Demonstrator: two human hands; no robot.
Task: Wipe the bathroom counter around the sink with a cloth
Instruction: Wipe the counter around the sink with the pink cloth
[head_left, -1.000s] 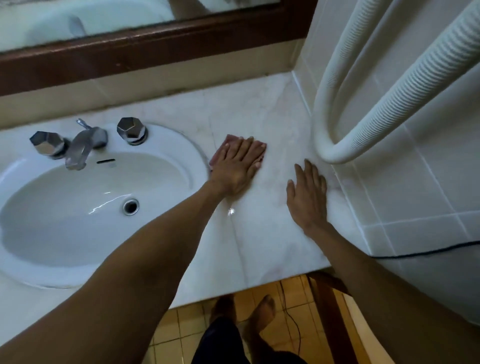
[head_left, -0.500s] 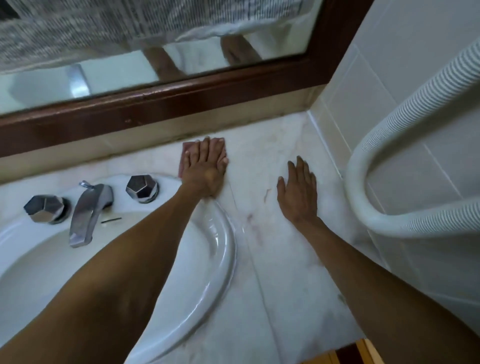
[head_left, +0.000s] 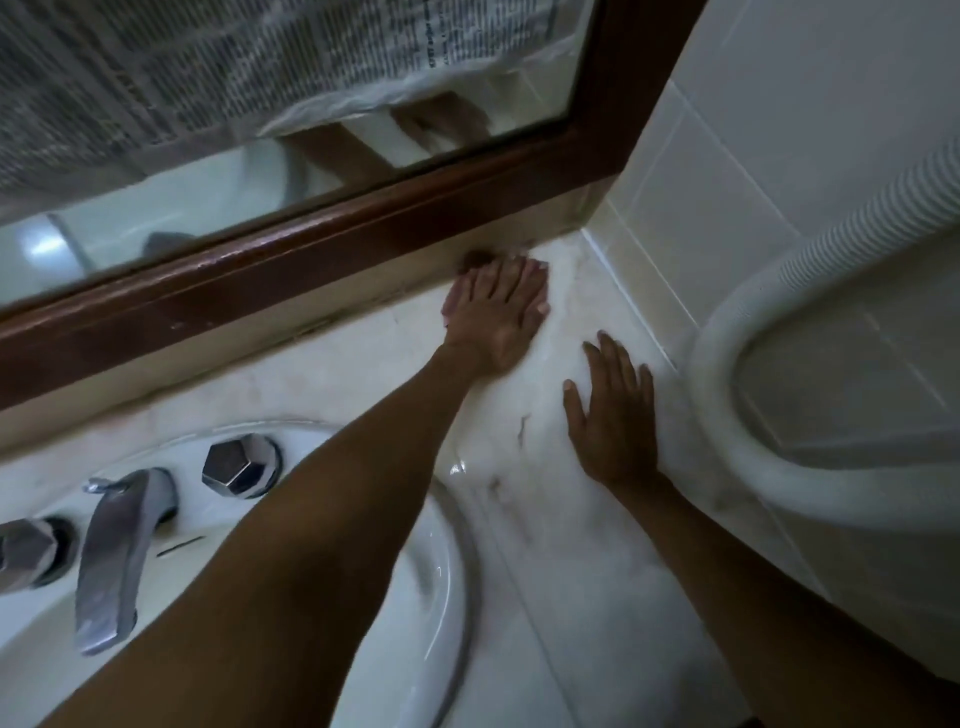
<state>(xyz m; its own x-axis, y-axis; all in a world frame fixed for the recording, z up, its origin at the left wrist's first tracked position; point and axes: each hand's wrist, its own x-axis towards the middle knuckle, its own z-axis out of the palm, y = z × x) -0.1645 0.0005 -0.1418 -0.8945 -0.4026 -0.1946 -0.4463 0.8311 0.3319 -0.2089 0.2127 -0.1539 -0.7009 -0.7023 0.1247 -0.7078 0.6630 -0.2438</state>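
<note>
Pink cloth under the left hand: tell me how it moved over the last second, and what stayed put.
The left hand slid the pink cloth away from the white oval sink's rim, across the pale marble counter, to the back edge under the brown wooden mirror frame, near the corner. The hand stays flat on the cloth, nearly hiding it. The right hand stayed flat on the counter by the tiled wall; nothing was picked up or released.

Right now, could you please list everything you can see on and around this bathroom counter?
counter: one, pale marble, right of the sink
sink: one, white, lower left
tap: one, chrome, behind the basin
knobs: two, chrome, either side of the tap
mirror: one, brown frame, back wall
hose: one, white ribbed, right wall
cloth: one, reddish, mostly hidden under the left hand
left hand: flat on the cloth, back corner
right hand: flat on the counter
</note>
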